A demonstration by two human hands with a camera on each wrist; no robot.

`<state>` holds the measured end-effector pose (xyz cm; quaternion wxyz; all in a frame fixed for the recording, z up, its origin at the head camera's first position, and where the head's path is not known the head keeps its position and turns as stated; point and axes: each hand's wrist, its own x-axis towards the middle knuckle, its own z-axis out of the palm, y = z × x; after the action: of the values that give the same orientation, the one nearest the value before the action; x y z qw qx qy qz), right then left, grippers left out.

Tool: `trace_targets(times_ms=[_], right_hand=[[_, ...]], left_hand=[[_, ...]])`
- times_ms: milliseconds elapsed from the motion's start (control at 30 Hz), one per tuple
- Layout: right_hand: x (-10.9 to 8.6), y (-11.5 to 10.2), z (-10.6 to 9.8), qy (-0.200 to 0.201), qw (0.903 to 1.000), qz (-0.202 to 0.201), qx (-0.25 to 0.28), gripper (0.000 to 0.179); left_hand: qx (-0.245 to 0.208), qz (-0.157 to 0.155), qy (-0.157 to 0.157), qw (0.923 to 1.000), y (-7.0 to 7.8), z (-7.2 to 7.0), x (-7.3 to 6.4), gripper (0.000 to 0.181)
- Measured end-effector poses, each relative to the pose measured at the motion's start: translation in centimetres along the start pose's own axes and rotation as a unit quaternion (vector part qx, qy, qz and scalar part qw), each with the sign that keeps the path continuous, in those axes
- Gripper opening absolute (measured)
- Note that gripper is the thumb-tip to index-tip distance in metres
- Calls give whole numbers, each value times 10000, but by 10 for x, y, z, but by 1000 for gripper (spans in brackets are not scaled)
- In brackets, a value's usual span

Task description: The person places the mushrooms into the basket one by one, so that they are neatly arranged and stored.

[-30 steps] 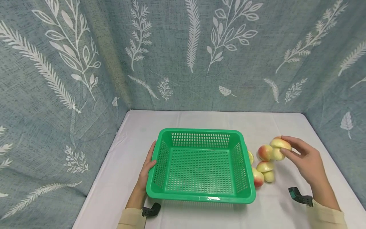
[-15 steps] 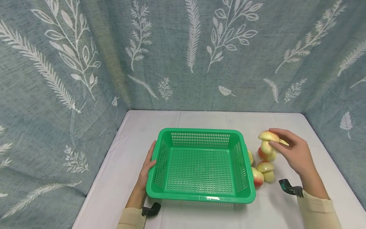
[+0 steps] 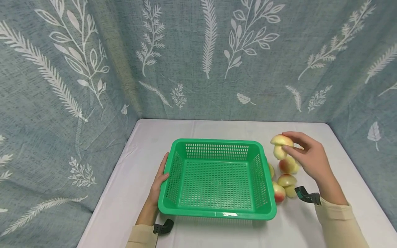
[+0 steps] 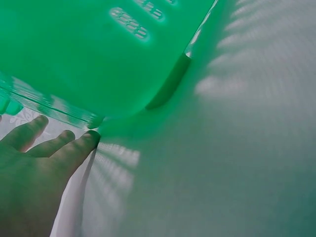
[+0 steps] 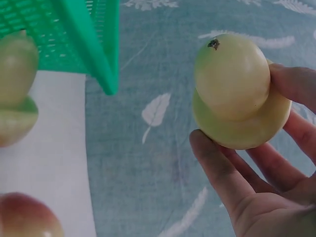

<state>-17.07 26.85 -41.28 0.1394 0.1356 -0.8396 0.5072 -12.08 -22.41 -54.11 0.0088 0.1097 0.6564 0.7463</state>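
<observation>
A green plastic basket [image 3: 217,213] stands at the middle of the table. My left hand [image 3: 157,184] holds its left side, thumb over the rim and fingers along the outside; the left wrist view shows those fingers [image 4: 74,153] fairly straight below the rim, with the thumb hidden. My right hand [image 3: 310,156] pinches a yellow toy mushroom [image 3: 280,142] by cap and stem, raised off the table just right of the basket. The right wrist view shows its rounded stem end with a dark mark, thumb and fingers around the mushroom [image 5: 232,79].
Several more yellow-and-red toy mushrooms lie against the basket's right side, among them a red-sided one [image 3: 286,165], a front one [image 3: 279,193] and one beside it [image 3: 286,179]. A white cloth [image 3: 149,137] covers the table. Patterned teal curtains [image 3: 186,51] stand behind and at both sides.
My right hand has lifted the toy mushroom from the right-hand group and carried it up and left toward the basket. The left hand and the basket have stayed put.
</observation>
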Motion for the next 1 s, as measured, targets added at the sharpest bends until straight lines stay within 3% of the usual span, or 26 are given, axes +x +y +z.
trace_targets(times_ms=[500, 1000], right_hand=[[20, -23, 16, -118, 9995, -187, 231, 41], [39, -41, 39, -526, 9966, -435, 466, 38]], left_hand=[[9, 67, -16, 10000, 1, 1, 2, 77], [37, 17, -10, 10000, 0, 0, 0, 77]])
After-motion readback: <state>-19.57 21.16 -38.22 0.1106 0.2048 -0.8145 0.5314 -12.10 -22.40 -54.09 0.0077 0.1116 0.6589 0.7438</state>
